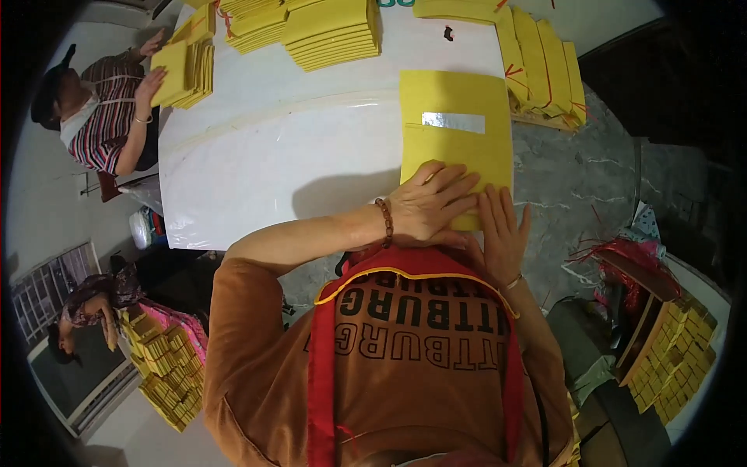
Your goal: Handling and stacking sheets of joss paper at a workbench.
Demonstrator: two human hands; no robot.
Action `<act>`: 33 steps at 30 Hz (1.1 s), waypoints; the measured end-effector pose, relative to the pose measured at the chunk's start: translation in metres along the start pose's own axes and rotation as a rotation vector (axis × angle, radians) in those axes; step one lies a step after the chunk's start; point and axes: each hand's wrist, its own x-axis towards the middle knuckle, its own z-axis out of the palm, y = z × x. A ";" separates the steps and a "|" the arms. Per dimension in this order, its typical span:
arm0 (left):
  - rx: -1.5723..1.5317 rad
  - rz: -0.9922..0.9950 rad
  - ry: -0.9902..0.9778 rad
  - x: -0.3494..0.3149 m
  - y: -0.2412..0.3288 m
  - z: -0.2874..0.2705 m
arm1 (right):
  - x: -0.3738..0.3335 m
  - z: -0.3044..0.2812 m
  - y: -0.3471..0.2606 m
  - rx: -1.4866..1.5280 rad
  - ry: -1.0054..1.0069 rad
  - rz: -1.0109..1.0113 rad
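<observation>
Flat on the white table in front of me lies a yellow paper sheet or stack (459, 93) with a silvery rectangle (471, 124) on it. My left hand (434, 202), with a beaded bracelet at the wrist, rests on the paper's near part, palm down and fingers stretched out. Beside it, at the near right corner, my right hand (504, 233) touches the paper with its fingers extended. Neither hand grasps anything that shows. The paper's near edge is partly hidden under my hands.
Stacks of folded yellow paper (331, 35) stand along the far side of the white table (257, 148). Tied yellow bundles (545, 70) sit off its far right corner. One person (109, 109) handles yellow paper at the left; another (97, 300) bends by piled bundles (163, 366).
</observation>
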 end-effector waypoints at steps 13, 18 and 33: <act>0.336 -0.083 -0.044 0.012 0.008 -0.006 | 0.012 -0.012 0.027 0.809 -0.077 0.293; 0.573 -0.131 -0.115 0.021 0.009 -0.006 | 0.031 -0.020 0.031 1.083 0.274 0.435; 0.532 -0.358 0.502 -0.017 -0.236 -0.144 | 0.012 0.013 0.050 1.099 0.298 0.698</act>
